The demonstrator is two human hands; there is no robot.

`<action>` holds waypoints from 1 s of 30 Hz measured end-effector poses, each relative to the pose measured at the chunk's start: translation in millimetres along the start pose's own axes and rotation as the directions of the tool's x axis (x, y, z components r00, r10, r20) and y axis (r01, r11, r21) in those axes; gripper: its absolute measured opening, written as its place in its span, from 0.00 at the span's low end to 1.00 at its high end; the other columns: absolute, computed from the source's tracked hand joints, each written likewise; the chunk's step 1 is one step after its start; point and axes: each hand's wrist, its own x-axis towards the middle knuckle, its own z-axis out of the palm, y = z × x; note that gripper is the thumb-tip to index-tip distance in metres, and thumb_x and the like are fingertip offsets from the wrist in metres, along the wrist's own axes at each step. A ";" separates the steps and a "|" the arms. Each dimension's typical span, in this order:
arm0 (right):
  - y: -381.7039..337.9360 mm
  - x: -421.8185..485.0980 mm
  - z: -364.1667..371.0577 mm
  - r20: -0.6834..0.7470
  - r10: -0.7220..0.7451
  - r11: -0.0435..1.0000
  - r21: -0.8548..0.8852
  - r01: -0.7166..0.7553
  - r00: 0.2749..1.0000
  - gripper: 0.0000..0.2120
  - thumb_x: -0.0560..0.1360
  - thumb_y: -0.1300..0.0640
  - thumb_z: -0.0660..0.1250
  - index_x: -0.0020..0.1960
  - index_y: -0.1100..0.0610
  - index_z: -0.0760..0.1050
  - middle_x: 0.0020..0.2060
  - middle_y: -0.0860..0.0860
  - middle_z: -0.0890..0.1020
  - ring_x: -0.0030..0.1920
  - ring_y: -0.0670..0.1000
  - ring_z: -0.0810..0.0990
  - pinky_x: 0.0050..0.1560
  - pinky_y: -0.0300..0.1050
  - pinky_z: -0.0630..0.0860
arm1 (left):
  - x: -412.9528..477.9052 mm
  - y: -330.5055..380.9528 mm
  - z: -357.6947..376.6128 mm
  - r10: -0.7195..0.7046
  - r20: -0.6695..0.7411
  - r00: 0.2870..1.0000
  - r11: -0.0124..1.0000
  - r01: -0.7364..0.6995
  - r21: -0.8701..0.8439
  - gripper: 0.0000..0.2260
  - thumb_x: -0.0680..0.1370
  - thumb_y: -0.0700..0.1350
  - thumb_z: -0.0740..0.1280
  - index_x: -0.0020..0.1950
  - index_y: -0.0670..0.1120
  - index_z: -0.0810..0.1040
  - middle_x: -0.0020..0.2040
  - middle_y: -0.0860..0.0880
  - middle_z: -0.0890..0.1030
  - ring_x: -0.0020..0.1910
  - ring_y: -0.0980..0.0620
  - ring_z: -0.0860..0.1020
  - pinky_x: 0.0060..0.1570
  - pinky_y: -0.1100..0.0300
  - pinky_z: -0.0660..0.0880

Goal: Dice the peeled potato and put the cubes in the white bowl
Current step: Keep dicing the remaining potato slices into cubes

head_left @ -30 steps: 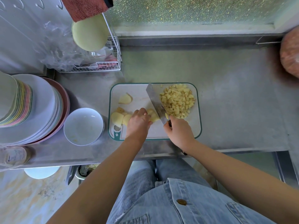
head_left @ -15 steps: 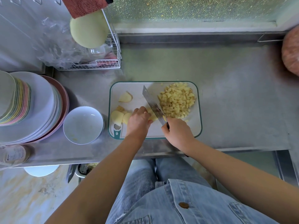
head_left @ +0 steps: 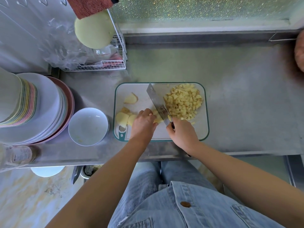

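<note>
Potato piece (head_left: pixel 158 120) under L hand (head_left: pixel 143 125), fingers (head_left: pixel 146 112) curled on it; R hand (head_left: pixel 182 134) grips knife (head_left: pixel 156 101).

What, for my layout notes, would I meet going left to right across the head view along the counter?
Stack of plates, white bowl, potato slices, left hand holding potato piece, right hand gripping knife.

My right hand (head_left: pixel 182 134) swallows the handle of the knife (head_left: pixel 157 104); only the blade shows. My left hand (head_left: pixel 143 124) covers most of the potato piece (head_left: pixel 158 120) held against it. The stacked plates (head_left: pixel 41 112) run off the left edge, a reddish round object (head_left: pixel 299 51) off the right. The label on the bottle (head_left: pixel 18 155) is too blurred to read.
</note>
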 end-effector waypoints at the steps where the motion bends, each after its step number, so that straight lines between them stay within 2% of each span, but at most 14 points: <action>1: 1.6 -0.2 -1.5 -0.003 -0.004 1.000 0.027 0.004 1.000 0.11 0.77 0.57 0.57 0.36 0.57 0.64 0.26 0.51 0.68 0.31 0.55 0.71 0.32 0.46 0.64 | -0.8 -0.1 -1.0 -0.004 0.004 1.000 1.000 0.004 -0.010 0.11 0.76 0.44 0.70 0.57 0.43 0.81 0.57 0.46 0.78 0.55 0.45 0.74 0.52 0.56 0.71; 3: 2.3 -0.6 -5.6 -0.021 -0.016 0.998 0.067 0.017 1.000 0.15 0.77 0.57 0.58 0.33 0.55 0.60 0.25 0.51 0.67 0.29 0.54 0.68 0.31 0.46 0.62 | -4.0 -1.6 -2.3 -0.023 -0.012 1.000 0.999 0.022 -0.042 0.10 0.75 0.43 0.70 0.56 0.44 0.82 0.55 0.46 0.79 0.53 0.45 0.76 0.50 0.55 0.72; 7: -2.0 -6.3 -12.5 -0.025 -0.031 0.998 0.058 0.032 0.999 0.17 0.77 0.57 0.58 0.32 0.52 0.58 0.25 0.50 0.67 0.28 0.52 0.67 0.29 0.45 0.60 | -9.6 -5.1 2.0 -0.176 -0.103 0.979 0.973 0.157 -0.170 0.07 0.74 0.43 0.72 0.49 0.43 0.83 0.45 0.45 0.81 0.40 0.43 0.79 0.41 0.52 0.76; 11: -3.4 -11.0 -10.1 0.008 -0.016 0.999 0.030 0.015 1.000 0.15 0.77 0.57 0.58 0.32 0.54 0.60 0.27 0.50 0.68 0.30 0.53 0.68 0.29 0.46 0.60 | -3.5 4.9 -3.9 -0.396 -0.056 0.916 0.880 0.362 -0.307 0.08 0.75 0.47 0.70 0.52 0.45 0.82 0.43 0.48 0.83 0.41 0.48 0.79 0.44 0.56 0.77; 15: -5.7 -11.4 -7.7 0.032 -0.006 1.000 -0.002 0.006 0.999 0.12 0.78 0.57 0.57 0.36 0.57 0.64 0.29 0.51 0.70 0.32 0.54 0.70 0.32 0.46 0.64 | 6.7 9.1 -3.6 -0.522 0.016 0.853 0.794 0.493 -0.355 0.05 0.73 0.45 0.72 0.47 0.47 0.81 0.42 0.49 0.83 0.42 0.47 0.79 0.42 0.57 0.77; 19: -9.6 -9.1 -4.6 0.067 -0.010 0.998 -0.064 0.015 0.998 0.09 0.79 0.56 0.56 0.40 0.57 0.63 0.29 0.49 0.66 0.34 0.54 0.70 0.34 0.45 0.64 | 12.8 9.1 -3.5 -0.557 0.056 0.829 0.766 0.538 -0.350 0.04 0.71 0.43 0.72 0.44 0.47 0.81 0.41 0.49 0.83 0.40 0.48 0.78 0.38 0.61 0.70; 25: -6.7 -6.7 4.6 0.064 -0.040 0.989 -0.139 0.049 0.997 0.07 0.79 0.56 0.55 0.43 0.56 0.62 0.29 0.48 0.66 0.35 0.55 0.71 0.35 0.46 0.65 | 15.6 6.9 -1.8 -0.561 0.074 0.824 0.751 0.545 -0.373 0.04 0.71 0.40 0.72 0.45 0.45 0.81 0.41 0.47 0.82 0.42 0.46 0.78 0.40 0.60 0.73; 30: -7.6 -3.2 6.5 0.054 -0.056 0.982 -0.176 0.065 0.997 0.06 0.79 0.56 0.54 0.46 0.56 0.66 0.28 0.48 0.65 0.34 0.55 0.70 0.34 0.45 0.64 | 16.4 4.5 0.0 -0.559 0.078 0.826 0.746 0.542 -0.387 0.04 0.70 0.40 0.72 0.44 0.45 0.81 0.41 0.47 0.82 0.42 0.46 0.79 0.40 0.59 0.74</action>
